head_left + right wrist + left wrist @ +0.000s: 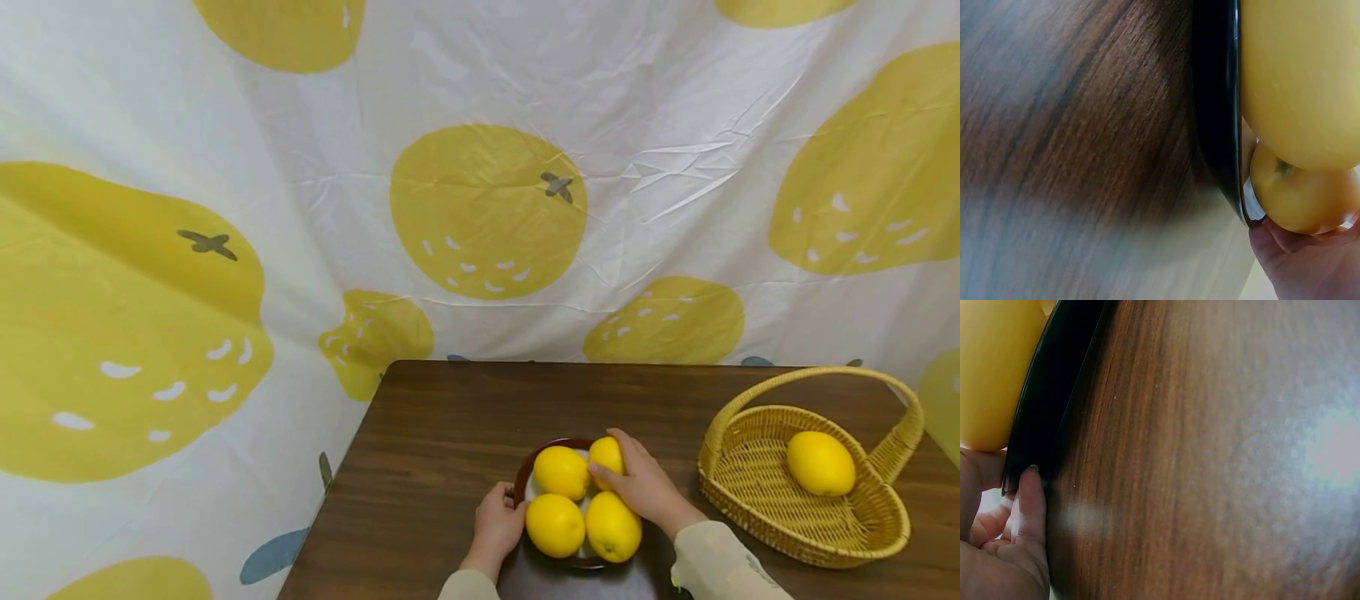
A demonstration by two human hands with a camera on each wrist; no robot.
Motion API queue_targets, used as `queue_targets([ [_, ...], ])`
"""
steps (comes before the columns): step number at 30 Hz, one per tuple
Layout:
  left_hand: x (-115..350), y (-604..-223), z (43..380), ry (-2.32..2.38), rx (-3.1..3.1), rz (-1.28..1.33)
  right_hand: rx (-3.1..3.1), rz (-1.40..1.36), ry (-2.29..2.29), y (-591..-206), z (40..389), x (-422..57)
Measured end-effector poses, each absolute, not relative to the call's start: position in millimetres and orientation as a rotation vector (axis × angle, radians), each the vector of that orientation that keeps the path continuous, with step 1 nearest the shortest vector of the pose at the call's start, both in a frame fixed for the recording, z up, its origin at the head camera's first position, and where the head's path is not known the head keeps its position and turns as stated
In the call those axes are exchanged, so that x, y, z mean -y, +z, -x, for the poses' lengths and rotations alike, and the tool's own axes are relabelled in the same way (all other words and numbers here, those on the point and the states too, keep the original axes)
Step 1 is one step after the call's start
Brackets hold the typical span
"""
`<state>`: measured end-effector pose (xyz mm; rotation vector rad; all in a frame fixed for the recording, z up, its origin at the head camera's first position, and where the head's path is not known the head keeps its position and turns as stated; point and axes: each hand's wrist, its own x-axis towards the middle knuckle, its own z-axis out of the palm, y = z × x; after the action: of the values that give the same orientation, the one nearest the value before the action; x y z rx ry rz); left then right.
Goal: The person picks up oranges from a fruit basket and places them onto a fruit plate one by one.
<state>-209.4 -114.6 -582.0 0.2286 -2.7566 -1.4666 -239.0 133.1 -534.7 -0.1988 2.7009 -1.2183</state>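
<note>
A round dark dish (522, 477) with a pale inside stands on the table, bearing several yellow lemons (555, 525). My left hand (497, 527) pinches its left rim; in the left wrist view, fingers of that hand (1013, 544) lie on both sides of the dark wall (1054, 381). At the dish's back right, my right hand (647, 485) grips a lemon (606, 457), thumb on its near side. The right wrist view has that lemon (1300, 194) with a green stem mark against the right hand's fingers (1266, 244), beside a bigger-looking lemon (1304, 81).
To the right, a woven basket (780, 508) with a tall arched handle (817, 372) holds one lemon (821, 463). The dark wooden table (420, 467) backs onto a white cloth (645, 208) printed with yellow fruit. A grey-black surface (592, 583) shows just in front of the dish.
</note>
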Motion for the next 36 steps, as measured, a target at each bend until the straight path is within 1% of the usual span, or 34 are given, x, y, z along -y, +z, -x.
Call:
queue_targets([
  [23, 115, -582, 210, -1.502, 2.753, -0.223, -2.745, 0.246, -1.304, -534, 232, -151],
  [36, 115, -581, 208, -1.49, 2.741, -0.222, -2.755, 0.276, -1.268, -530, 220, -157],
])
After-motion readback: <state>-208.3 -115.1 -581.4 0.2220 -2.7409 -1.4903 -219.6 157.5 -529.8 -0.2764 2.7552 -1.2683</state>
